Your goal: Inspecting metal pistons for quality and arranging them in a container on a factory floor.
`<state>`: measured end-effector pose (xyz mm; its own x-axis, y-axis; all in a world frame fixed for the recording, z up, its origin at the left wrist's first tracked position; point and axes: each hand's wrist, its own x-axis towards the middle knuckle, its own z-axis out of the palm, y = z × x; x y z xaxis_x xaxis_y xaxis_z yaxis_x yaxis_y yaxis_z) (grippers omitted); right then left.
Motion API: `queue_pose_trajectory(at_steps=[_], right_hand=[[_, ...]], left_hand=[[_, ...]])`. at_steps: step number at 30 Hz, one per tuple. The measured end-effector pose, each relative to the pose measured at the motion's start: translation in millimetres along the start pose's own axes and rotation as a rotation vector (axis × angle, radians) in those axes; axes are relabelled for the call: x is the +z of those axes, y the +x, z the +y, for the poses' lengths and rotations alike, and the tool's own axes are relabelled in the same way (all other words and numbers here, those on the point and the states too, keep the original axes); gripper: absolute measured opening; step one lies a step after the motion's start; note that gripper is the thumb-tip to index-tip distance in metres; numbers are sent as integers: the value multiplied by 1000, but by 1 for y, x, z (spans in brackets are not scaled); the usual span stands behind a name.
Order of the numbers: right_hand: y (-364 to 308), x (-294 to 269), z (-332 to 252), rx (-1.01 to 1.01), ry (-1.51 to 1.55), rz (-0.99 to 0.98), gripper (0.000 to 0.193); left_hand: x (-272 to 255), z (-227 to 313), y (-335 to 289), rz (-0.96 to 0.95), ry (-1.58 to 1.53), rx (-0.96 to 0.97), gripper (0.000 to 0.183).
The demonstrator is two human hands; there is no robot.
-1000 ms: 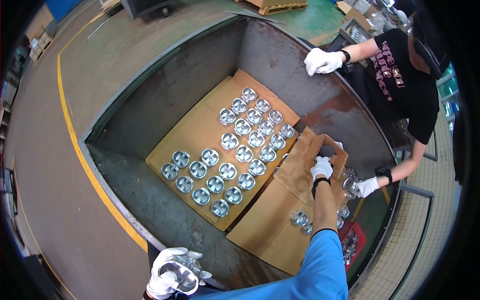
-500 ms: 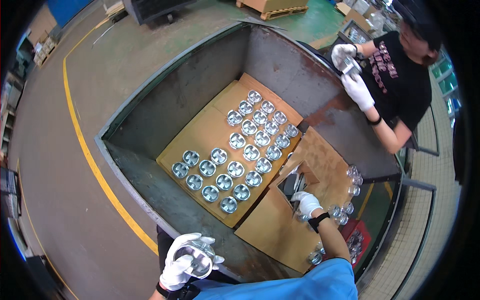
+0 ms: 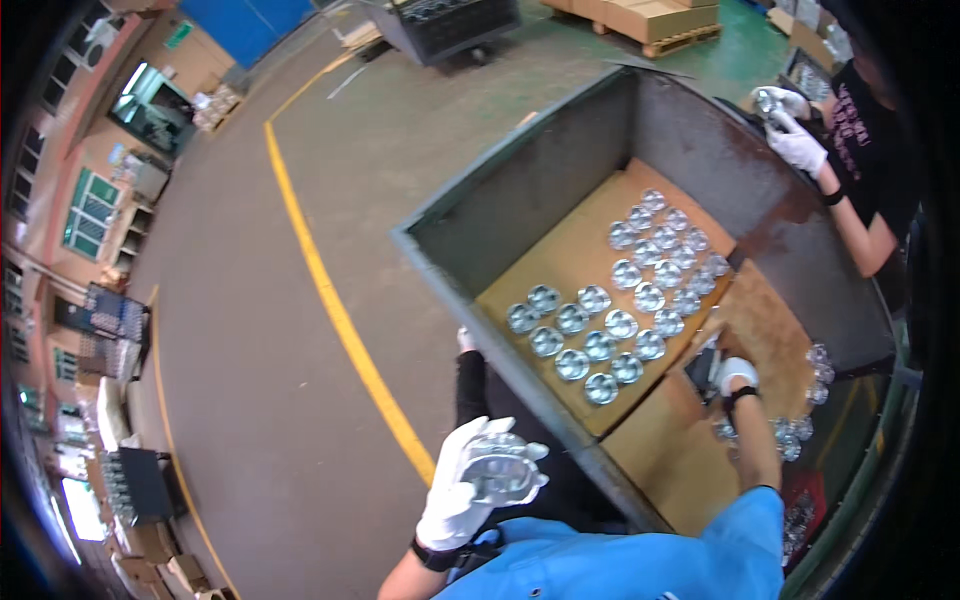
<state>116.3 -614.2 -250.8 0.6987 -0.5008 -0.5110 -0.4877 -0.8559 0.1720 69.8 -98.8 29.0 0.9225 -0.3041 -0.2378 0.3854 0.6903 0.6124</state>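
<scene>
My left hand (image 3: 455, 500), in a white glove, holds a shiny metal piston (image 3: 500, 468) above the floor at the near side of the bin, fingers wrapped round its edge. My right hand (image 3: 738, 375), also gloved, reaches down to a small open cardboard box (image 3: 712, 335) with dark and silvery items (image 3: 703, 368) in it. Its fingertips are blurred and partly hidden, so their grip does not show. Left of that box, several pistons (image 3: 600, 346) stand in rows on brown cardboard (image 3: 545, 278) inside the grey metal bin (image 3: 500, 385).
More pistons (image 3: 790, 440) lie at the bin's right end, near a red container (image 3: 805, 505). Across the bin, a co-worker's gloved hands (image 3: 795, 140) hold a metal part. A dark-clothed limb (image 3: 470, 385) shows by the bin's left edge. A yellow line (image 3: 335, 310) crosses the floor.
The view has swung left, so the bin sits further right and more floor and wall show. My left hand still holds the piston, and my right hand stays at the small box.
</scene>
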Motion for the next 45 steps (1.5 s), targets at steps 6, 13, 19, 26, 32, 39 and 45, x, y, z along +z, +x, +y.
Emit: queue_pose_trajectory(at_steps=[6, 13, 19, 26, 32, 39, 45], right_hand=[[-105, -80, 4, -93, 1385, -122, 60], [-306, -200, -116, -540, 1596, -33, 58], [-382, -207, -199, -1105, 1553, -239, 68], [-404, -230, -235, -1644, 668, -112, 45], [-421, -227, -221, -1687, 260, -83, 39], [-417, -227, -216, -1655, 274, -106, 44], [-424, -219, -218, -1639, 227, 277, 48]], left_hand=[[-26, 17, -27, -59, 63, 127, 80], [-61, 7, -47, -88, -19, 22, 95], [-79, 17, -77, -187, -262, -1, 90], [-75, 21, -117, -37, -287, -3, 64], [-85, 20, -112, -103, -417, -32, 77], [-76, 24, -108, -50, -562, -111, 81], [-77, 15, -100, -91, -605, -97, 77]])
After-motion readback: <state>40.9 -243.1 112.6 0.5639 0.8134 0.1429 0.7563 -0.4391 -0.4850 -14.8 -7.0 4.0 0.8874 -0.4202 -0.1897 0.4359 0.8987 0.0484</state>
